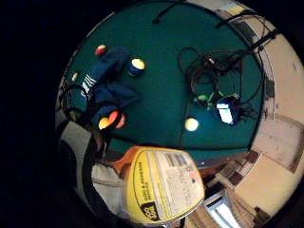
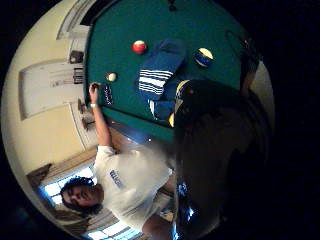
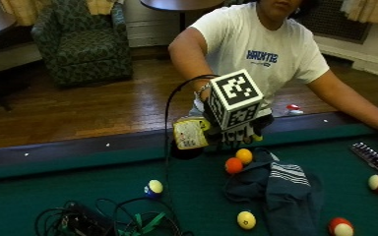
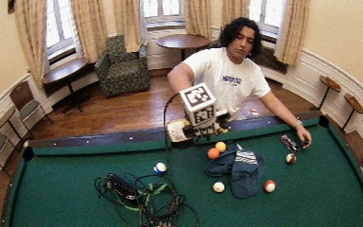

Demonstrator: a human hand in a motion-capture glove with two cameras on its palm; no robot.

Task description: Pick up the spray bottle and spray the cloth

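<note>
A room with wooden floor, curtained windows and a green armchair holds a green felt counter, a pool table with a dark rail. The person leans over the rail with the right arm stretched forward and the gloved right hand raised above the felt, fingers curled round a yellow-labelled spray bottle, which hangs in the air just over the near edge. The blue cloth with white stripes lies crumpled on the felt, near and below the hand, with an orange ball and a yellow ball beside it. The bare left hand rests on the felt well apart. A tangle of cables lies on the counter.
</note>
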